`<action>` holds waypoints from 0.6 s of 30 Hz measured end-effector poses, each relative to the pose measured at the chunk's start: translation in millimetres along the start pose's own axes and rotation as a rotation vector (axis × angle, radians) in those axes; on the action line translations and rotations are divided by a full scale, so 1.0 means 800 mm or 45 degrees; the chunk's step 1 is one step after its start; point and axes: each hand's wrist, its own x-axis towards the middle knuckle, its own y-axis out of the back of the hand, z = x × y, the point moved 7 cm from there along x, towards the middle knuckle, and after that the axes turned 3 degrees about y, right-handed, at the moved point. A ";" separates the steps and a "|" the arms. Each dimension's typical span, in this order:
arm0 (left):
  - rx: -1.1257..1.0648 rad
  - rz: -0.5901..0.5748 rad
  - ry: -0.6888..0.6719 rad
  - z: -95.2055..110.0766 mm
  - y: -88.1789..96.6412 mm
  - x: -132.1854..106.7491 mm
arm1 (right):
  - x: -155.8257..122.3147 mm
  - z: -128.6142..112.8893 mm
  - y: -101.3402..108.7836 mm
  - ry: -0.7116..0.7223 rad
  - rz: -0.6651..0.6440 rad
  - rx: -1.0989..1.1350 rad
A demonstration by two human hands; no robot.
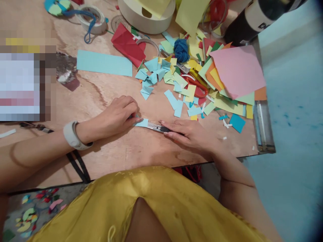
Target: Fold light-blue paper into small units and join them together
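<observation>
My left hand [118, 116] rests on the wooden table [106, 90], its fingers closed and pressing down a small light-blue paper piece [142, 123]. My right hand [190, 134] grips a utility knife [157, 127] with a black handle and metal blade rail. The blade end meets the blue piece's right edge. A white band sits on my left wrist.
A heap of coloured paper scraps [176, 84] lies beyond, with red-handled scissors [198, 85], a pink sheet [237, 69], blue yarn [181, 49], a long light-blue strip [104, 63], folded red paper [128, 43], a tape roll [94, 20] and a round white box [146, 16]. The table's right edge is near.
</observation>
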 end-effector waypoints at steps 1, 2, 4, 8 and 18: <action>-0.008 0.003 0.001 0.000 0.000 0.000 | 0.001 0.000 -0.001 0.004 -0.009 0.007; -0.014 0.003 0.000 0.000 0.001 0.000 | 0.001 0.000 -0.002 0.010 -0.017 0.016; -0.018 -0.001 -0.003 0.000 0.001 0.000 | 0.001 0.001 -0.002 0.018 -0.024 0.023; -0.010 -0.038 -0.002 0.001 0.000 0.000 | -0.001 0.002 -0.002 0.057 -0.025 0.017; -0.177 -0.133 -0.044 -0.018 0.022 -0.006 | -0.003 -0.004 0.001 0.051 0.002 -0.095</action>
